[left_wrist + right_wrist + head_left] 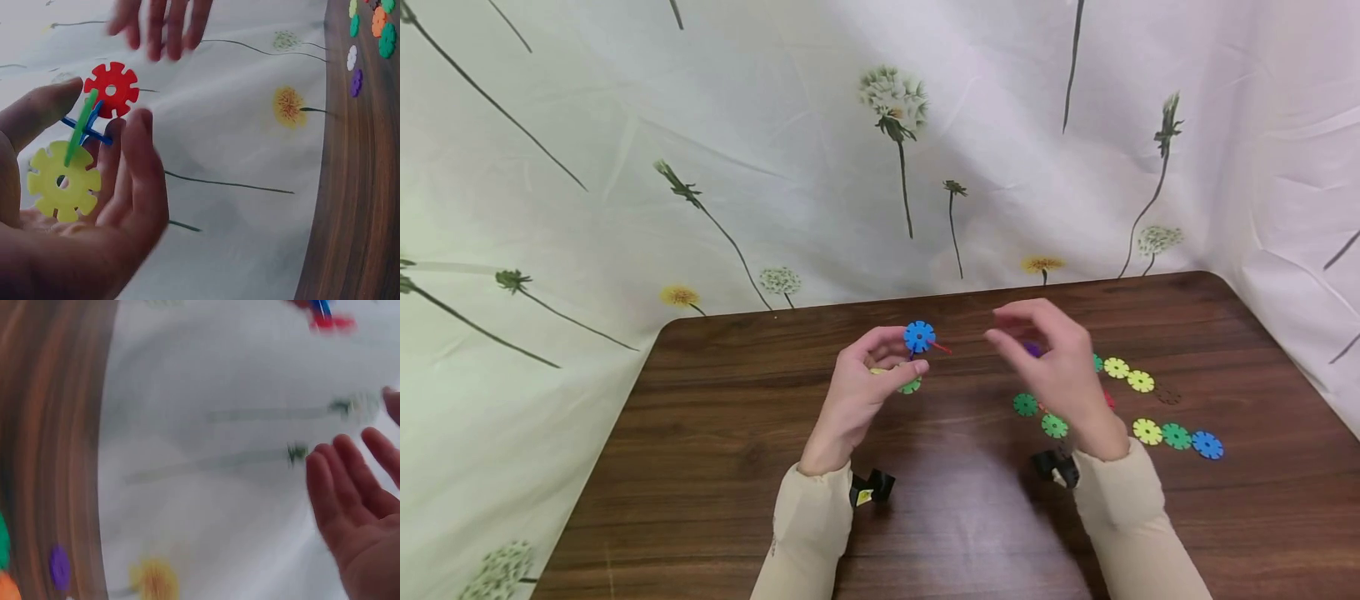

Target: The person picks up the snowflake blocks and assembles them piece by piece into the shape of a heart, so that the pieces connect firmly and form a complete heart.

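Observation:
My left hand (859, 385) holds a small assembly of notched plastic discs above the table, between thumb and fingers. A blue disc (924, 342) faces the head view at its top. The left wrist view shows the assembly's red disc (127, 92), edge-on green disc (80, 131) and yellow disc (45, 178), with blue pieces slotted between. My right hand (1063, 358) hovers to the right, apart from the assembly, holding nothing. In the right wrist view its fingers (322, 487) are relaxed and slightly bent.
Loose discs lie on the brown wooden table (700, 467) at right, under and beyond my right hand, among them a yellow disc (1142, 432), a green disc (1177, 442) and a blue disc (1207, 451). A white dandelion-print cloth (820, 192) hangs behind the table.

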Action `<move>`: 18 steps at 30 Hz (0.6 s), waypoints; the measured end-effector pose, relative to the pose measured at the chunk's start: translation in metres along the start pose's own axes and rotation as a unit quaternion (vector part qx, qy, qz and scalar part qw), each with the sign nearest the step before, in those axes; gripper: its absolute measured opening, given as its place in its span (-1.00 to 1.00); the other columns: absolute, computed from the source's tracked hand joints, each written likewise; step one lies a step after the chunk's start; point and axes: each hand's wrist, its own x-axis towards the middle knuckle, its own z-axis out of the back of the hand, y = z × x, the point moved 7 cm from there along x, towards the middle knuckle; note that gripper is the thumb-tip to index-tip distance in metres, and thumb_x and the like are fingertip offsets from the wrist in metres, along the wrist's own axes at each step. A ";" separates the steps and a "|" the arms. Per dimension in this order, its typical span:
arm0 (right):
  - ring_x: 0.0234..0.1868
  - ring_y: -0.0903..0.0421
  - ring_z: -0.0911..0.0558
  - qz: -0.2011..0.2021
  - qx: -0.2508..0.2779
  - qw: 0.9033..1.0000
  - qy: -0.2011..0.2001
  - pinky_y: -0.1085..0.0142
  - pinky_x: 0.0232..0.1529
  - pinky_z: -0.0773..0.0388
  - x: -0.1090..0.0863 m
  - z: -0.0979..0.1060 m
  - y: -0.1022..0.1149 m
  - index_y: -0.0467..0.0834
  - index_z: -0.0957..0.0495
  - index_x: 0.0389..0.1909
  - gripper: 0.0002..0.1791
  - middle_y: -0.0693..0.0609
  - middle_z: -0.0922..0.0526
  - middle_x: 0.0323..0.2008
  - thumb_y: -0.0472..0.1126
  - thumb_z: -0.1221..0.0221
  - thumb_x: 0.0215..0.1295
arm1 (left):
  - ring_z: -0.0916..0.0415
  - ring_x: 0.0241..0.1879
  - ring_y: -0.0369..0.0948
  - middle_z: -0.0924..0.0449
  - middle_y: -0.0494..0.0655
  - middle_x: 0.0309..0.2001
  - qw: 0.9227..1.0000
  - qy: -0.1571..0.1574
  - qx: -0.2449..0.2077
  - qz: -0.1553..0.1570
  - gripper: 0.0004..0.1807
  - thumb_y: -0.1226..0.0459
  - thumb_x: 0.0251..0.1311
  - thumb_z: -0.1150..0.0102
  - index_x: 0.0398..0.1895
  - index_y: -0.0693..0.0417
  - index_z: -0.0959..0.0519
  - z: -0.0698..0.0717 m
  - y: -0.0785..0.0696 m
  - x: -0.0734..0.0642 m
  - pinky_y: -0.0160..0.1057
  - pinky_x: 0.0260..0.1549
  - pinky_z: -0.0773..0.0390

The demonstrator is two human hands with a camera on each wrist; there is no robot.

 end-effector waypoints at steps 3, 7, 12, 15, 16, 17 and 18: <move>-0.25 0.42 -0.58 -0.056 -0.043 0.997 -0.011 0.60 -0.19 -0.52 0.001 0.022 -0.019 -0.12 -0.63 -0.11 -0.76 0.07 -0.68 -0.23 -0.27 -0.33 0.18 | -0.61 -0.32 -0.22 -0.63 -0.06 -0.21 1.000 -0.024 0.019 -0.004 -0.58 0.44 0.06 -0.34 0.03 0.19 -0.54 0.005 0.000 0.001 -0.34 -0.34 -0.65; -0.23 0.46 -0.57 -0.138 -0.077 0.987 -0.006 0.65 -0.19 -0.49 -0.003 0.042 -0.048 -0.12 -0.60 -0.06 -0.73 0.03 -0.67 -0.16 -0.12 -0.26 0.27 | -0.61 -0.29 -0.21 -0.62 0.01 -0.18 0.999 -0.035 0.014 -0.005 -0.59 0.44 0.04 -0.35 0.01 0.19 -0.54 0.008 0.000 0.000 -0.35 -0.33 -0.64; -0.14 0.18 -0.60 -0.214 -0.120 0.969 0.029 0.52 -0.19 -0.50 -0.012 0.053 -0.085 -0.14 -0.56 0.02 -0.62 -0.07 -0.66 -0.08 0.02 -0.19 0.32 | -0.63 -0.35 -0.30 -0.62 -0.11 -0.24 0.999 -0.028 -0.016 -0.004 -0.59 0.48 0.07 -0.30 0.04 0.24 -0.51 0.007 0.000 0.000 -0.35 -0.31 -0.65; -0.01 -0.10 -0.56 -0.236 -0.144 0.956 0.092 0.16 -0.06 -0.54 -0.018 0.048 -0.104 -0.21 -0.49 0.14 -0.57 -0.21 -0.59 0.06 -0.06 -0.17 0.35 | -0.67 -0.39 -0.29 -0.61 -0.12 -0.25 0.999 -0.016 -0.044 -0.007 -0.59 0.51 0.10 -0.26 0.06 0.27 -0.47 0.006 0.000 0.000 -0.31 -0.33 -0.66; -0.10 -0.12 -0.58 -0.238 -0.154 0.951 0.120 0.07 -0.05 -0.51 -0.020 0.045 -0.110 -0.24 -0.46 0.18 -0.55 -0.27 -0.55 0.11 -0.12 -0.16 0.36 | -0.68 -0.41 -0.27 -0.61 -0.11 -0.24 0.999 -0.011 -0.051 -0.008 -0.58 0.52 0.11 -0.25 0.07 0.27 -0.46 0.005 0.000 0.000 -0.30 -0.36 -0.67; -0.03 -0.21 -0.55 -0.239 -0.162 0.945 0.151 -0.06 0.02 -0.47 -0.023 0.040 -0.115 -0.27 -0.41 0.22 -0.53 -0.32 -0.49 0.17 -0.16 -0.14 0.36 | -0.68 -0.43 -0.26 -0.61 -0.10 -0.24 0.998 -0.007 -0.057 -0.008 -0.58 0.52 0.11 -0.24 0.08 0.27 -0.45 0.004 0.000 0.000 -0.29 -0.41 -0.67; 0.06 -0.29 -0.51 -0.239 -0.170 0.939 0.180 -0.16 0.10 -0.41 -0.025 0.036 -0.120 -0.30 -0.37 0.26 -0.50 -0.35 -0.43 0.24 -0.21 -0.13 0.35 | -0.68 -0.45 -0.24 -0.60 -0.10 -0.23 0.998 -0.004 -0.061 -0.007 -0.57 0.52 0.12 -0.24 0.09 0.27 -0.45 0.004 0.000 -0.001 -0.28 -0.45 -0.67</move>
